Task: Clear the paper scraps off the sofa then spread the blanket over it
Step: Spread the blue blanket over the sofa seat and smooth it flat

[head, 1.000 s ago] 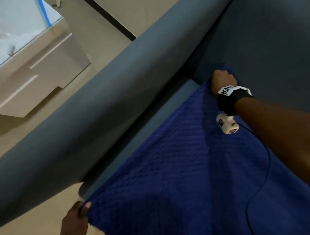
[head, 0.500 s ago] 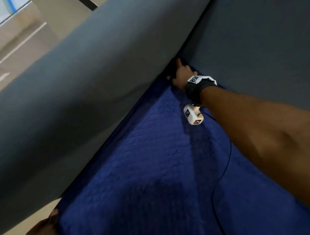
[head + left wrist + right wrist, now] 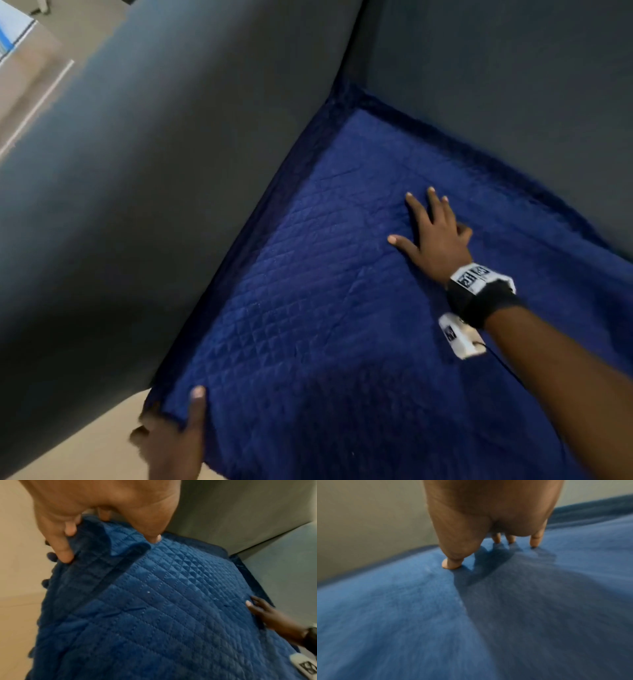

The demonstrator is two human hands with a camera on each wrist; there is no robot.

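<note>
Nearest us, our left hand [image 3: 171, 442] pinches the blanket [image 3: 325, 308] at its front corner — thumb on top. Farther in, our right hand [image 3: 436, 236] lies flat, fingers spread, on the blanket covering the sofa [image 3: 171, 171] seat.

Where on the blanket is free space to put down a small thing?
The blanket lies bare between the right hand and the armrest, down toward the left hand. The front corner is taken: the left hand's fingers grip it.
</note>
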